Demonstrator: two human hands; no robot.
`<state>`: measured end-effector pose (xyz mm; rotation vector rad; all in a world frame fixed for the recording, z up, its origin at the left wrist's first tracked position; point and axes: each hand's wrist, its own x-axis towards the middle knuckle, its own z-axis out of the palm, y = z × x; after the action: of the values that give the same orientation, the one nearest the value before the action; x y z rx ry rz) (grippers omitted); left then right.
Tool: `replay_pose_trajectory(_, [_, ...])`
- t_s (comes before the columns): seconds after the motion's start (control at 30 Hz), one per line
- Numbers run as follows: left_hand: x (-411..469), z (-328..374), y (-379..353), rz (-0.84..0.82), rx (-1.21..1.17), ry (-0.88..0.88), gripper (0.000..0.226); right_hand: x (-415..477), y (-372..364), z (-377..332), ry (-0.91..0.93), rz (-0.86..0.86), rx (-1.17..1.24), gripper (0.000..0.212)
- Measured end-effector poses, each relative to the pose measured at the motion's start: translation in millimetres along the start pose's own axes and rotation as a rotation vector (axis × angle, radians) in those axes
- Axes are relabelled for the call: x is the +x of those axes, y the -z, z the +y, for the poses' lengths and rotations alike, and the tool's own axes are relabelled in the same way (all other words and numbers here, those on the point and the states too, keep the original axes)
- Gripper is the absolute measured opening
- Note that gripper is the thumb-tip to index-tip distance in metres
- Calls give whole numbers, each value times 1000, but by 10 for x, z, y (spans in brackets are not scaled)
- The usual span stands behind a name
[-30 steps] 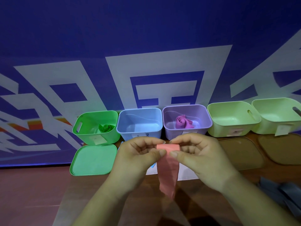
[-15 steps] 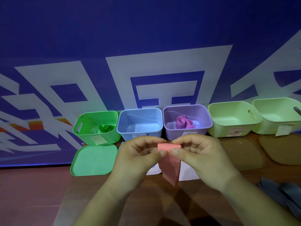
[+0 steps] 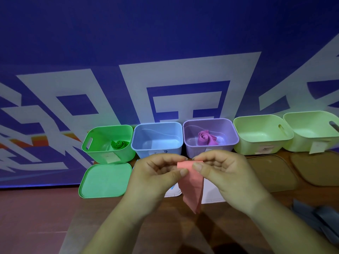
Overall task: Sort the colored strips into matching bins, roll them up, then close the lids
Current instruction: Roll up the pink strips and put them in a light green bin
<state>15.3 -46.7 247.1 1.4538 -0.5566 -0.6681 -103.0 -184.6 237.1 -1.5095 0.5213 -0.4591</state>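
Observation:
Both hands hold a pink strip (image 3: pixel 192 184) over the table in front of the bins. My left hand (image 3: pixel 157 178) pinches its top left corner and my right hand (image 3: pixel 225 175) pinches its top right edge; the strip's tail hangs down to a point. Behind stand a green bin (image 3: pixel 95 151) with a rolled green strip (image 3: pixel 119 144), an empty blue bin (image 3: pixel 157 149), a purple bin (image 3: pixel 225 145) with a rolled magenta strip (image 3: pixel 206 137), and two pale green bins (image 3: pixel 245 145) (image 3: pixel 300 145).
A green lid (image 3: pixel 105 180) lies before the green bin. White lids (image 3: pixel 211 193) lie partly hidden under my hands. Two brown lids (image 3: pixel 275 173) (image 3: pixel 319 169) lie at the right. Grey strips (image 3: pixel 315 220) lie at the right edge. A blue banner stands behind the bins.
The hanging tail of the pink strip has grown shorter as its top end is rolled between my fingers. Both hands stay in about the same place.

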Motion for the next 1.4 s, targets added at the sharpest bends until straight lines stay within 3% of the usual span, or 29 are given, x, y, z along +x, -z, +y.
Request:
replay_pose_trajectory(0.13, [5, 7, -5, 23, -15, 16, 26, -4, -15, 3, 16, 13, 15, 17])
replay_pose_trajectory(0.33, [13, 19, 0, 47, -22, 33, 25, -31, -19, 12, 76, 1, -74, 37])
replay_pose_trajectory(0.47, [13, 15, 6, 39, -28, 43, 24, -28, -13, 17, 102, 4, -96, 38])
replay_pose_trajectory(1.03, [18, -17, 0, -14, -48, -15, 25, 4, 2, 44, 12, 12, -43, 18])
replay_pose_trajectory(1.3, [17, -23, 7, -29, -40, -14, 28, 9, 3, 67, 25, -2, -20, 30])
replay_pose_trajectory(1.4, [17, -29, 7, -14, -22, -8, 28, 6, -3, 70, 18, -4, 11, 25])
